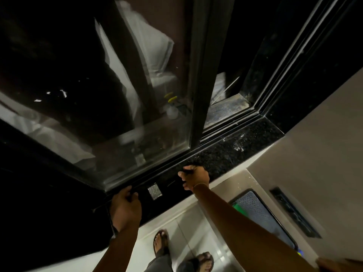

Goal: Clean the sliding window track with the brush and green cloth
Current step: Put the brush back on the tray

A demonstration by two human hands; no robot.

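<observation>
At the black granite sill [225, 152], 2 bare hands are placed along the sliding window track [157, 176]. Left hand [125, 207] rests at the near left end of the sill, fingers curled down onto the track edge; whether it pinches anything cannot be told. Right hand [194, 177] sits further right, fingers closed around a dark slender object [186, 170] held at the track, probably the brush; its form is too dark to confirm. A small silvery square piece [154, 191] lies on the sill between both hands, touching neither. The sliding glass panel [98, 114] stands partly open, its dark frame stile [198, 95] upright over the track. Wet glints show on the sill to the right. Below right, a green item [240, 208] shows under a grey mesh surface [261, 214]; whether it is the green cloth cannot be told. 2 sandalled feet [161, 242] stand on pale floor tiles. No legible writing, brand or label is visible.
</observation>
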